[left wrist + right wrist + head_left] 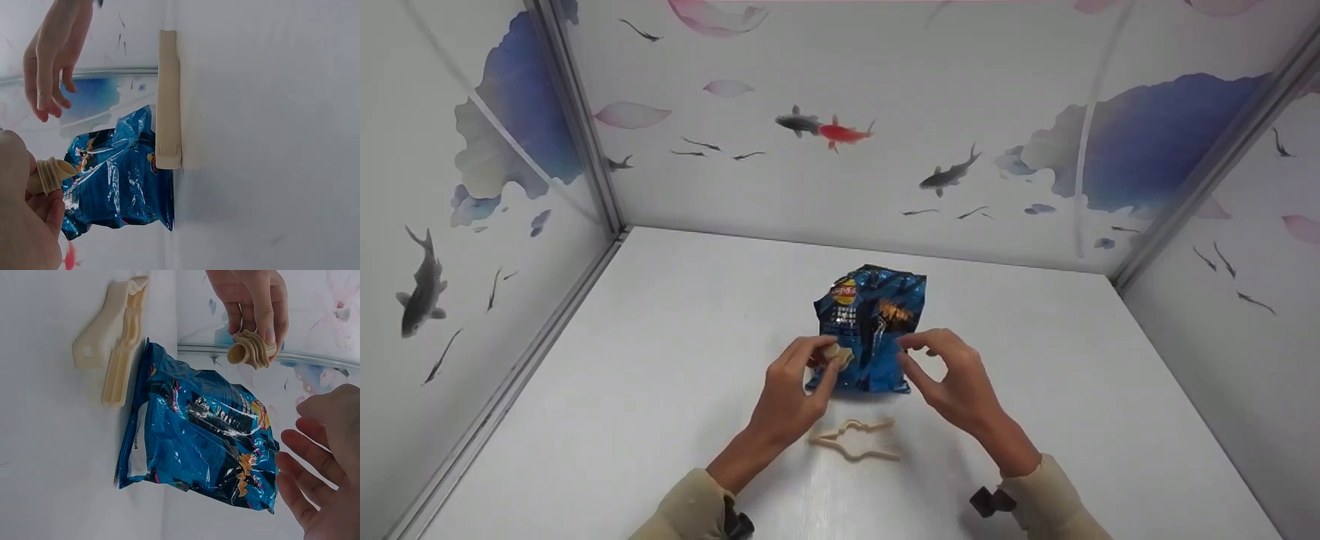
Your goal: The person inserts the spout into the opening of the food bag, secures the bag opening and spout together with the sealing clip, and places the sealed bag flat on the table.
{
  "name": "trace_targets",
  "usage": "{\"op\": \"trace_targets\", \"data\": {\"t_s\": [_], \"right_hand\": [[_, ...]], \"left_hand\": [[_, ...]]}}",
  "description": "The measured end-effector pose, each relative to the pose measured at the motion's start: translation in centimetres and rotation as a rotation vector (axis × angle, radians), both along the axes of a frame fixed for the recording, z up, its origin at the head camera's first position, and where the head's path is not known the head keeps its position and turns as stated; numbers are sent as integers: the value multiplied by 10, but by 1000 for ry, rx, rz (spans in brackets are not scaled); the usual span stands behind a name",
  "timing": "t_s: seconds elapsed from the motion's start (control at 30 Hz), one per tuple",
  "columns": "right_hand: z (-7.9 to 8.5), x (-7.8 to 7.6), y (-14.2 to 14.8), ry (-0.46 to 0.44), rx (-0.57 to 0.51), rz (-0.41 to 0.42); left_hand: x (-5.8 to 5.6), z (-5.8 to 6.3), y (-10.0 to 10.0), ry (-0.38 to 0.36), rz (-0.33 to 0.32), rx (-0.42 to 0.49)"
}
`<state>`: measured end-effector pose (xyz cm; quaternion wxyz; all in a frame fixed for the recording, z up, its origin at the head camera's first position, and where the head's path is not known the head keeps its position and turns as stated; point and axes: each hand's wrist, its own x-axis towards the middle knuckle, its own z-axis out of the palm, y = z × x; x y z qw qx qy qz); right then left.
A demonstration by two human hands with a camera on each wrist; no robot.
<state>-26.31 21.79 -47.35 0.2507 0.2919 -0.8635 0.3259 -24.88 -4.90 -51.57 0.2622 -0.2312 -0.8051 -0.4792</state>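
Note:
My left hand (791, 386) pinches a small beige threaded spout (50, 175) between thumb and fingers, in front of the chip bag. The spout is hollow, with ridges around it and a slanted end in the left wrist view. Across from it, my right hand (964, 386) is raised near the bag's right side, fingers loosely bent and parted, holding nothing. The blue chip bag (877, 330) stands upright behind both hands, its lower left part covered by the left hand. Nearer to me lies a beige bag clip (855, 454), its two hinged arms spread apart.
A white table (660, 322) carries the bag and the clip. White panels (840, 202) printed with fish and blue leaves rise at the back and on both sides, joined by grey metal posts (592, 142).

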Motion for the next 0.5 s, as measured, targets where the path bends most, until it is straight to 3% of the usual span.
{"op": "trace_targets", "data": {"t_s": [0.5], "right_hand": [[9,-15,-13,-2,-7,-26]], "left_hand": [[-11,0,0,3,55,17]]}}
